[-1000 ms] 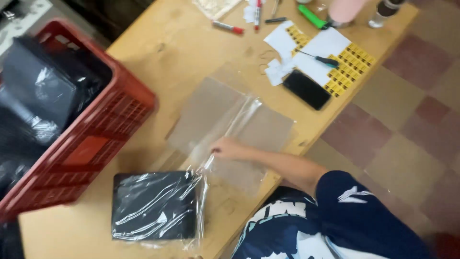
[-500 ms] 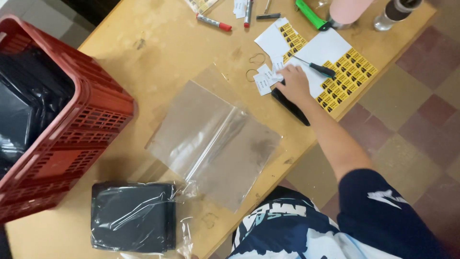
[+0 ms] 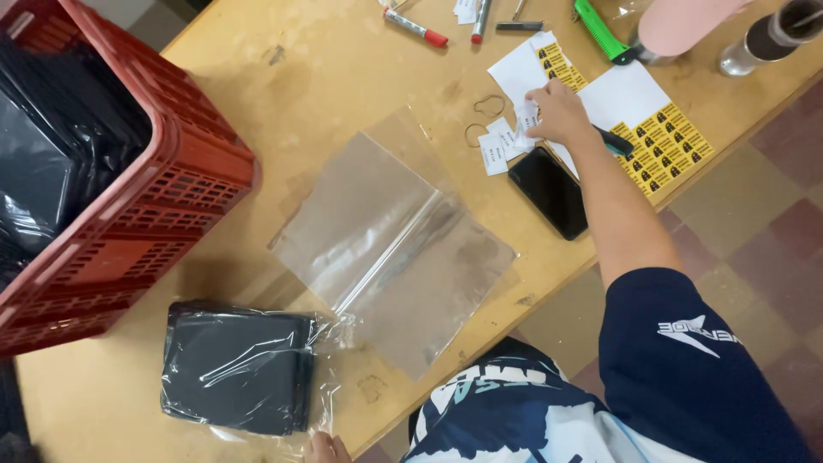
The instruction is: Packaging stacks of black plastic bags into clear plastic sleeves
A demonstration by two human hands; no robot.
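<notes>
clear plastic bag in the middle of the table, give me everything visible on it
The clear plastic bag is an empty, see-through sleeve of thin glossy film, lying flat and turned at an angle on the wooden table. A bright crease or seam runs diagonally through its middle, and the wood shows through it. It appears to be more than one sheet or bag overlapping. Its lower left corner meets the crinkled wrap of the bagged black item. Neither hand touches it; the right hand is at the small paper labels beyond it.

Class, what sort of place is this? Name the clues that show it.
Probably a packing workshop: a red crate of black bagged items, clear bags laid flat on a worn wooden table, and yellow label sheets by the right hand.
</notes>
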